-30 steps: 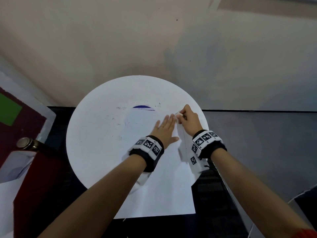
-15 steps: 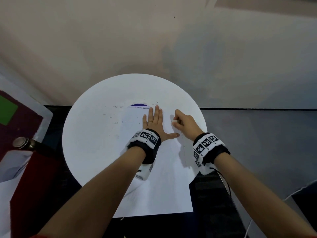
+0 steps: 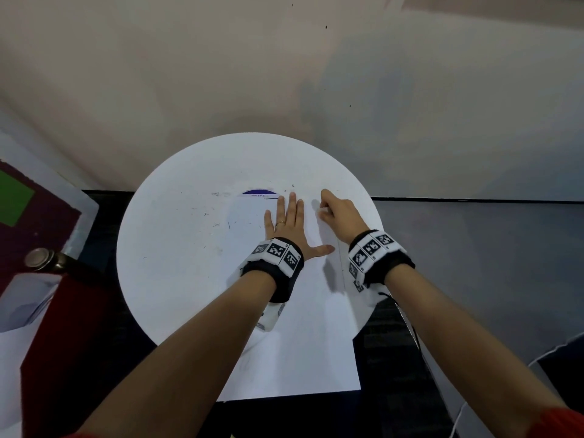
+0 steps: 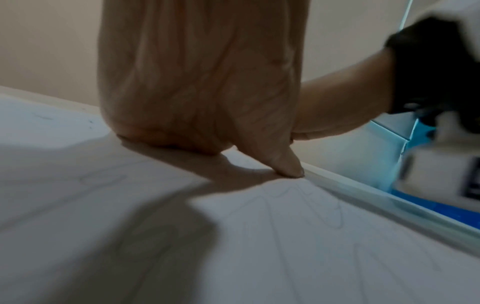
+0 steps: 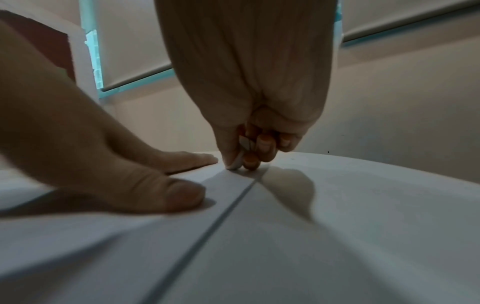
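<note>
A white paper sheet (image 3: 303, 343) lies on a round white table (image 3: 177, 248) and overhangs its near edge. My left hand (image 3: 287, 216) presses flat on the sheet, fingers straight and thumb spread toward the right. In the left wrist view the palm (image 4: 202, 82) and thumb rest on the paper. My right hand (image 3: 325, 210) sits just right of it with its fingers curled. The right wrist view shows my right hand (image 5: 240, 162) pinching a white paper edge between thumb and forefinger at the far end of a long straight crease (image 5: 221, 216). The left hand (image 5: 103, 164) lies beside that crease.
A small blue mark (image 3: 259, 192) shows on the table just beyond the sheet. At the left stands a dark red panel (image 3: 47, 343) with a metal knob (image 3: 39, 257). A beige wall rises behind the table, dark floor lies around it, and a white cable (image 3: 553, 349) runs at the right.
The left hand slid forward and straightened flat on the sheet. The right hand moved slightly right and away from the left fingers, and the raised paper flap now lies down on the table.
</note>
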